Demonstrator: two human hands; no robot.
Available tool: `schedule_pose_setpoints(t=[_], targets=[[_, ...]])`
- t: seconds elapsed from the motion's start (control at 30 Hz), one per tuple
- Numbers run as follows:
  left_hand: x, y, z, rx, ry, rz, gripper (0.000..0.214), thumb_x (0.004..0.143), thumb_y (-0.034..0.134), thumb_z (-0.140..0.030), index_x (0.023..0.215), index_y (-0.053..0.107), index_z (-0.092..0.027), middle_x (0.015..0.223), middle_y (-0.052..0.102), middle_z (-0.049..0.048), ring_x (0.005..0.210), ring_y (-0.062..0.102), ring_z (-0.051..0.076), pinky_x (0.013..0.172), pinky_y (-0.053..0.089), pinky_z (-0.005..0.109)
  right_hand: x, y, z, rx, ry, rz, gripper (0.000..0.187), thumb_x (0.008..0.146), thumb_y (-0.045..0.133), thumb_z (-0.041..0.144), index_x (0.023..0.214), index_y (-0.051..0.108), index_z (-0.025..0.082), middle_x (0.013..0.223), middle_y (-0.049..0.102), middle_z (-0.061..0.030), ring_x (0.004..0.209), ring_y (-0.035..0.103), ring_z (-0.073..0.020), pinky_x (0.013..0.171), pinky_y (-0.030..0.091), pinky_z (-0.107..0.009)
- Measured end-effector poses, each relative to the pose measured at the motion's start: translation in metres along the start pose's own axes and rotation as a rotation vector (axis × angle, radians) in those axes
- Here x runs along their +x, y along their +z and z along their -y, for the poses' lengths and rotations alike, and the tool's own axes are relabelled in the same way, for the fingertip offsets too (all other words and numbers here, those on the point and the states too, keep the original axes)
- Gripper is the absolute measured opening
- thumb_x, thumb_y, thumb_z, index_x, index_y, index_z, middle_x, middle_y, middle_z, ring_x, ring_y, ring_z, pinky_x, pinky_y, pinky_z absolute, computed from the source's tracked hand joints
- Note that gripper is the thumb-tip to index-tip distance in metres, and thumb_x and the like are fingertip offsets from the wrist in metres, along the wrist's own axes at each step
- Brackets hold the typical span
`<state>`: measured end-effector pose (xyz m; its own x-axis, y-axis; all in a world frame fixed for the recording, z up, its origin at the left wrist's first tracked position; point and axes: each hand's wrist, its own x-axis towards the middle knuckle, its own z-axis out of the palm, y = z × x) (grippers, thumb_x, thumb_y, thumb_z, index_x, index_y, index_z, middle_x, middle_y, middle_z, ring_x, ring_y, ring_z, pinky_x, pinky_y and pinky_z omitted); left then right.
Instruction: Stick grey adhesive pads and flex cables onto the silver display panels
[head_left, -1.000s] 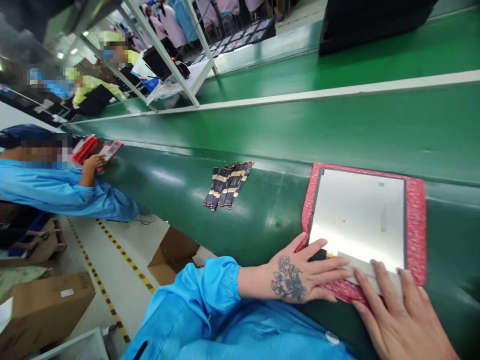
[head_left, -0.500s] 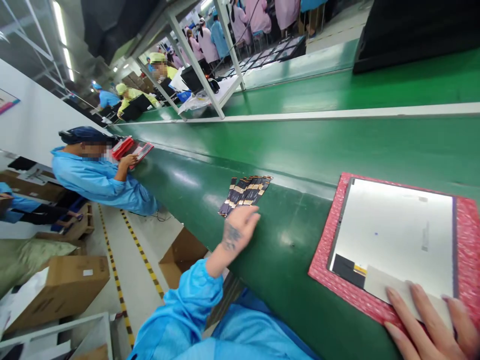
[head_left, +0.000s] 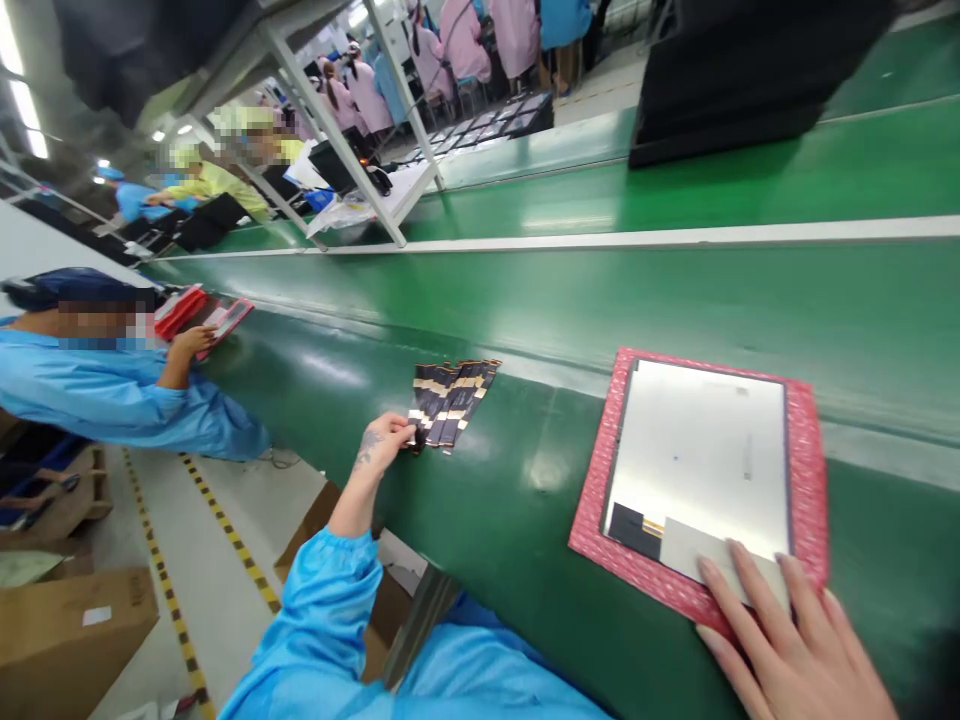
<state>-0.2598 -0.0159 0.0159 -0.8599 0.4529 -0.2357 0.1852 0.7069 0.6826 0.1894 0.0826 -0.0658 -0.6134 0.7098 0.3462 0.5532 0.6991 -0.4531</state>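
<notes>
A bunch of dark flat cable strips with gold bands (head_left: pixel 448 395) lies on the green bench (head_left: pixel 525 300). My left hand (head_left: pixel 384 443) reaches out to its near end and pinches the end of a strip. To the right lies a silvery display panel (head_left: pixel 701 455) on a red foam pad (head_left: pixel 806 470). My right hand (head_left: pixel 787 650) rests flat with spread fingers on the panel's near edge, over a pale strip beside a small black and gold connector (head_left: pixel 636 525).
A person in a blue coat (head_left: pixel 112 390) works at the bench's left end with red trays (head_left: pixel 199 310). Cardboard boxes (head_left: pixel 67 625) stand on the floor below. A black box (head_left: pixel 735 80) and a metal rack (head_left: pixel 352 130) lie beyond the bench.
My left hand left the panel's corner, reached across to the bunch of strips and closed on the end of one. My right hand stayed on the panel.
</notes>
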Motion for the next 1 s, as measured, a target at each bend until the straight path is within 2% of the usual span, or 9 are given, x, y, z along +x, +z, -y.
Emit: schedule_pose_setpoints(t=[0.13, 0.33, 0.5, 0.57, 0.63, 0.7, 0.83, 0.9, 1.0], targets=[[-0.001, -0.015, -0.005, -0.051, -0.028, 0.052, 0.032, 0.054, 0.075, -0.038, 0.067, 0.054, -0.018, 0.052, 0.059, -0.0031, 0.052, 0.059, 0.014, 0.056, 0.049, 0.026, -0.001, -0.025, -0.001, -0.131, -0.075, 0.122, 0.079, 0.080, 0.048, 0.046, 0.152, 0.018, 0.037, 0.148, 0.045, -0.0091, 0.131, 0.045, -0.0392, 0.090, 0.051, -0.066], [0.003, -0.026, -0.007, 0.079, -0.026, 0.079, 0.025, 0.061, 0.069, -0.036, 0.060, 0.049, -0.021, 0.049, 0.056, -0.0033, 0.050, 0.058, 0.016, 0.051, 0.045, 0.025, 0.026, -0.073, 0.010, -0.070, 0.089, 0.040, 0.060, 0.092, 0.039, 0.038, 0.149, 0.022, 0.045, 0.151, 0.039, -0.0029, 0.139, 0.036, -0.0325, 0.101, 0.046, -0.062], [0.000, -0.042, -0.020, 0.463, 0.228, 0.018, 0.023, 0.067, 0.062, -0.030, 0.049, 0.051, -0.021, 0.062, 0.049, 0.0004, 0.070, 0.056, 0.020, 0.064, 0.046, 0.029, 0.068, -0.080, 0.026, 0.004, -0.021, -0.079, 0.049, 0.094, 0.045, 0.028, 0.142, 0.040, 0.033, 0.145, 0.045, -0.0098, 0.139, 0.037, -0.0307, 0.103, 0.046, -0.051], [-0.011, -0.048, -0.030, 0.430, 0.294, -0.034, 0.022, 0.068, 0.063, -0.033, 0.051, 0.055, -0.021, 0.066, 0.051, 0.0006, 0.073, 0.054, 0.020, 0.067, 0.045, 0.030, 0.082, -0.077, 0.030, 0.055, -0.024, -0.117, 0.037, 0.094, 0.049, 0.027, 0.130, 0.054, 0.027, 0.138, 0.052, -0.0124, 0.130, 0.048, -0.0311, 0.097, 0.050, -0.048], [-0.029, -0.045, -0.043, 0.217, 0.353, -0.089, 0.020, 0.070, 0.066, -0.039, 0.061, 0.061, -0.022, 0.069, 0.055, -0.0018, 0.072, 0.052, 0.018, 0.068, 0.043, 0.030, 0.094, -0.075, 0.033, 0.171, 0.024, -0.071, 0.025, 0.094, 0.050, 0.028, 0.115, 0.064, 0.024, 0.119, 0.063, -0.0113, 0.107, 0.062, -0.0258, 0.084, 0.054, -0.039], [-0.052, -0.026, -0.058, -0.108, 0.419, -0.058, 0.024, 0.067, 0.073, -0.045, 0.067, 0.065, -0.022, 0.069, 0.059, -0.0043, 0.069, 0.051, 0.016, 0.065, 0.042, 0.027, 0.106, -0.073, 0.036, 0.369, 0.101, 0.101, 0.022, 0.095, 0.049, 0.030, 0.099, 0.068, 0.022, 0.096, 0.068, -0.0072, 0.084, 0.066, -0.0188, 0.068, 0.053, -0.031], [-0.101, 0.056, -0.090, -0.367, 0.386, 0.541, 0.025, 0.070, 0.077, -0.039, 0.065, 0.068, -0.016, 0.064, 0.060, -0.0017, 0.062, 0.051, 0.012, 0.058, 0.041, 0.023, 0.130, -0.065, 0.043, 0.816, 0.291, 0.512, 0.027, 0.087, 0.059, 0.045, 0.084, 0.068, 0.020, 0.074, 0.066, -0.0020, 0.066, 0.059, -0.0144, 0.057, 0.045, -0.026], [-0.122, 0.103, -0.102, -0.445, 0.307, 0.760, 0.027, 0.072, 0.076, -0.039, 0.064, 0.067, -0.015, 0.061, 0.057, -0.0018, 0.059, 0.050, 0.010, 0.055, 0.040, 0.021, 0.135, -0.057, 0.044, 0.954, 0.398, 0.586, 0.033, 0.078, 0.066, 0.051, 0.080, 0.066, 0.019, 0.067, 0.061, 0.0005, 0.061, 0.054, -0.0130, 0.056, 0.042, -0.026], [-0.141, 0.150, -0.112, -0.625, 0.155, 0.857, 0.031, 0.069, 0.077, -0.043, 0.067, 0.067, -0.014, 0.060, 0.058, -0.0020, 0.054, 0.049, 0.008, 0.049, 0.039, 0.019, 0.135, -0.044, 0.038, 1.004, 0.549, 0.561, 0.040, 0.071, 0.070, 0.057, 0.068, 0.059, 0.018, 0.060, 0.054, 0.0030, 0.055, 0.046, -0.0110, 0.052, 0.036, -0.026]])
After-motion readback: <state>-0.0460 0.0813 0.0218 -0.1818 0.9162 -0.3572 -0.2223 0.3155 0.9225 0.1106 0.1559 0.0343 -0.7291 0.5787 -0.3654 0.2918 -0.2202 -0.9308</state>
